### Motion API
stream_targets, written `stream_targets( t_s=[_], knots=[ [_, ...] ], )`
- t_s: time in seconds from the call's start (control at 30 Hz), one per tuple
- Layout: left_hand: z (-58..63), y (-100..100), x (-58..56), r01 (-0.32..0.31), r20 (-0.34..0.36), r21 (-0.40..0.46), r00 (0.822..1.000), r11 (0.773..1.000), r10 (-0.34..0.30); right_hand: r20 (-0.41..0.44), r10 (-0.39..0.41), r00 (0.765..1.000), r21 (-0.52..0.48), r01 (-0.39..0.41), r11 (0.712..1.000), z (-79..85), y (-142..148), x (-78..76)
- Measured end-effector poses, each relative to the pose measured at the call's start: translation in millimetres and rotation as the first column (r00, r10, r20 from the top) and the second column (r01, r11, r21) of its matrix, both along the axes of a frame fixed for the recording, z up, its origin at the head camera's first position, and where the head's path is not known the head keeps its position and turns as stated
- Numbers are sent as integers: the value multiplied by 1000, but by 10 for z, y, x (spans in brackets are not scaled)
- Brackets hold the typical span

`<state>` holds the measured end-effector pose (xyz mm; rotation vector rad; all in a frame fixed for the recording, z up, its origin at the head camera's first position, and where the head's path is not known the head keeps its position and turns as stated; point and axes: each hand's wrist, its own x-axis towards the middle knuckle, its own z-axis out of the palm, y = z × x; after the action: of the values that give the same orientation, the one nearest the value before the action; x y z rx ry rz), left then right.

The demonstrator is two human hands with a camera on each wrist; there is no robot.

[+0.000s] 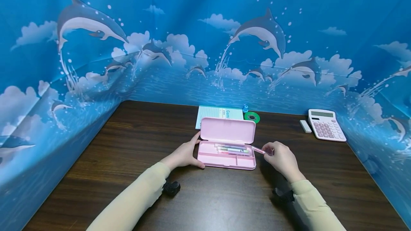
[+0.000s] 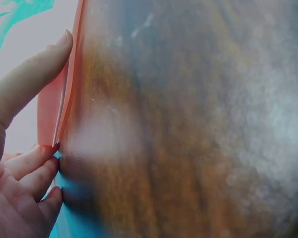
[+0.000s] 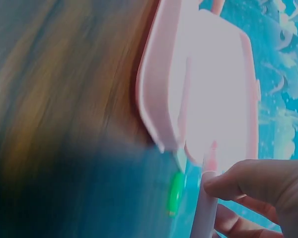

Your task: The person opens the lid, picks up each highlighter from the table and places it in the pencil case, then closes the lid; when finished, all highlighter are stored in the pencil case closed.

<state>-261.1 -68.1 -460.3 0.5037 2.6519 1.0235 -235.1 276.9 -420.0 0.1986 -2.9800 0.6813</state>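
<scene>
A pink pencil case [image 1: 227, 164] lies on the table with its lid [image 1: 228, 130] raised, and several pens [image 1: 232, 149] rest in its back compartment. My left hand [image 1: 184, 154] grips the case's left end, thumb at the front corner and fingers toward the hinge side; the left wrist view shows the thumb [image 2: 39, 69] against its edge. Just off the case's right end, my right hand [image 1: 282, 158] pinches a slim pen [image 1: 258, 150] between thumb and fingers. In the right wrist view this pen [image 3: 204, 208] has a pale barrel and a pink tip pointing toward the case.
Behind the case lie a light-blue notebook [image 1: 208, 113], a green tape roll [image 1: 252, 117] and a small blue bottle-like item [image 1: 245, 108]. A white eraser-like block [image 1: 305, 126] and a pink-and-white calculator [image 1: 327, 126] sit at the back right. A dolphin-printed curtain [image 1: 192, 27] borders the table.
</scene>
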Motion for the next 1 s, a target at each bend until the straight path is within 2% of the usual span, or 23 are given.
stream_targets(
  t_s=[0.3, 1.0],
  knots=[
    [-7, 1, 17, 1, -8, -6, 1000, 1000, -1, -41, 100, 994, -29, -101, 994, -48, -327, -90],
    [-19, 6, -4, 2, -16, -9, 1000, 1000, -3, 23, 209, 978, -5, -209, 978, -73, -972, -260]
  ],
)
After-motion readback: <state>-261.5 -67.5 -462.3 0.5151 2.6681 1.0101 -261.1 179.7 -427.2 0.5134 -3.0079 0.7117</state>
